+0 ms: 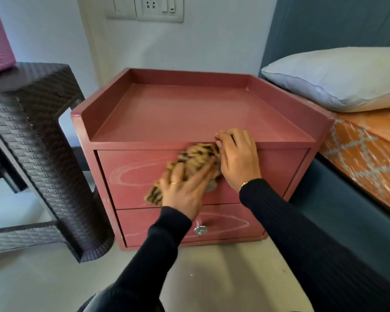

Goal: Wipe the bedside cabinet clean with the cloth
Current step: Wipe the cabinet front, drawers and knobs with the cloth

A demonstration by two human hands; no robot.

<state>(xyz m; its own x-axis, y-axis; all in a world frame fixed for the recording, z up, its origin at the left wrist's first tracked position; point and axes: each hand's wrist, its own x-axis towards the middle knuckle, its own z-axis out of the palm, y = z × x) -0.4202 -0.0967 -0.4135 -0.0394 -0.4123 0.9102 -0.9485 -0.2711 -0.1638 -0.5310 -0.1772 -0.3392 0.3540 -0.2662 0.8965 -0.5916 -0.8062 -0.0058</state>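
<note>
The bedside cabinet [144,122] is dusky red, with a rimmed top and two drawers. A brown and tan patterned cloth [194,157] lies against the upper drawer front [131,174]. My left hand [182,190] presses flat on the cloth, fingers spread, and looks motion-blurred. My right hand [236,154] rests on the top's front edge and upper drawer, its fingers curled beside the cloth's upper end. The upper knob [211,185] is partly hidden behind my hands; the lower drawer's metal knob [200,230] shows fully. Pale oval smears mark both drawer fronts.
A dark woven-pattern stool or table [43,140] stands close on the cabinet's left. A bed with an orange patterned mattress [369,158] and a white pillow [338,79] adjoins the right side. A switch and socket panel [144,7] is on the wall behind.
</note>
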